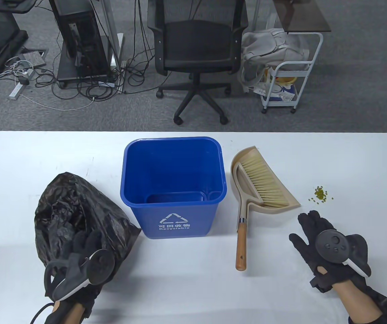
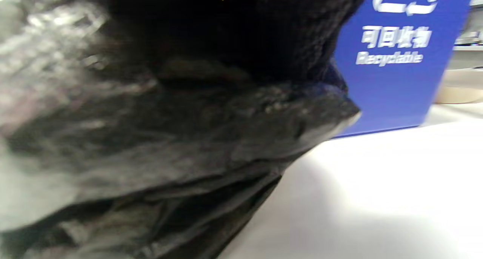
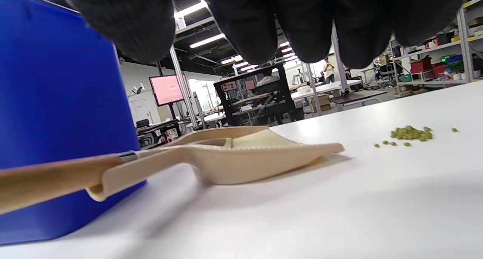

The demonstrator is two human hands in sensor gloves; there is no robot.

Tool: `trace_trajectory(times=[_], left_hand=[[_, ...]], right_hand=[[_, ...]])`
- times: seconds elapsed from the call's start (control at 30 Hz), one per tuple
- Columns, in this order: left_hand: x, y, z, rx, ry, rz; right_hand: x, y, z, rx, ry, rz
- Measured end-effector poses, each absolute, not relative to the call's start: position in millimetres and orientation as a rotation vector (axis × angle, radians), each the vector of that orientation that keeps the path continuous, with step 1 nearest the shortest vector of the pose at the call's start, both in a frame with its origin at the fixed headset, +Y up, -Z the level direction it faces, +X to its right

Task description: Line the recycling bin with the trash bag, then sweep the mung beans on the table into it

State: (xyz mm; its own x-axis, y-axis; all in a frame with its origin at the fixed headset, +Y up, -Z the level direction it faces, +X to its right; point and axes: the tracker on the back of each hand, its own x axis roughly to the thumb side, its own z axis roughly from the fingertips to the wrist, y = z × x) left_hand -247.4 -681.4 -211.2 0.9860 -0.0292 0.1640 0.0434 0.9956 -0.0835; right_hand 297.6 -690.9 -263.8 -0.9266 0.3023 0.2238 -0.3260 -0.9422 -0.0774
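One white table (image 1: 193, 290), and on it one blue bin (image 1: 172, 185) standing upright with nothing inside and no liner. One black bag (image 1: 75, 212) bulges to the bin's left, its corner touching the bin wall. The left hand (image 1: 82, 260) has its fingers on the bag's near edge; whether they pinch it I cannot tell. One dustpan (image 1: 264, 182) lies right of the bin with one brush (image 1: 247, 209) nested in it. The right hand (image 1: 328, 249) hovers spread, fingers straight, holding nothing. One small heap of beans (image 1: 320, 194) lies beyond its fingertips, with a few strays.
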Motion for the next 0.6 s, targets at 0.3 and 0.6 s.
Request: trace_trajectory(times=[0.3,0.6], left_hand=[[-198,-668,-201,-0.041,-0.290,-0.043],[-142,-659,-205,-0.009,-0.384,-0.008]], right_hand=[[269,-657,-259,0.440,-0.275,2.759],[224,-625,-240,0.649,-0.291,2.665]])
